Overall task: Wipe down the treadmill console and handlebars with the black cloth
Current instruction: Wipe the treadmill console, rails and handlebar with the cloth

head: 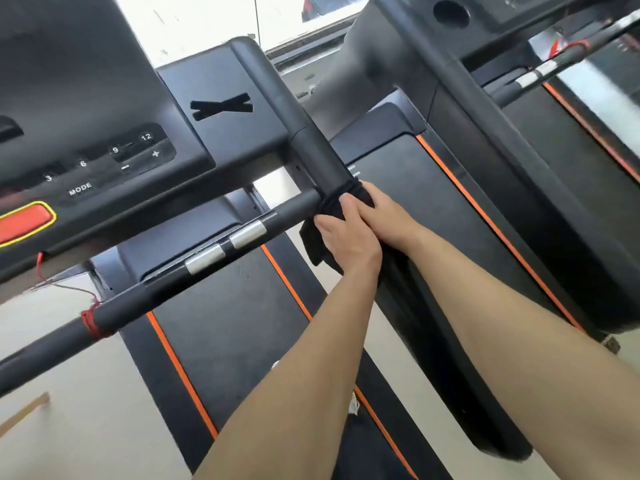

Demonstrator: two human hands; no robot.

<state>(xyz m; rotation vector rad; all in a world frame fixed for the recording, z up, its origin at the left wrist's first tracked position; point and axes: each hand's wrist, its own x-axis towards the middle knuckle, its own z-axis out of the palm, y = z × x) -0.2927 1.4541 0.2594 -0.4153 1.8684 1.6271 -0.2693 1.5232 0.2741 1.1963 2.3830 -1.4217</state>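
Observation:
The black cloth (333, 199) is wrapped round the treadmill's right handlebar (304, 140), just where the crossbar (162, 282) with two silver sensor plates joins it. A loose end of the cloth hangs below the joint. My left hand (346, 242) grips the cloth from the near side. My right hand (386, 211) lies beside it, fingers curled over the cloth and the bar. The console (104, 109) with numbered buttons and MODE fills the upper left. Below my hands the handlebar runs on toward me.
A red stop button (24, 221) sits at the console's left edge, and a red cord is tied round the crossbar (91, 322). The orange-edged belt (235, 327) lies below. A second treadmill (519, 140) stands close on the right.

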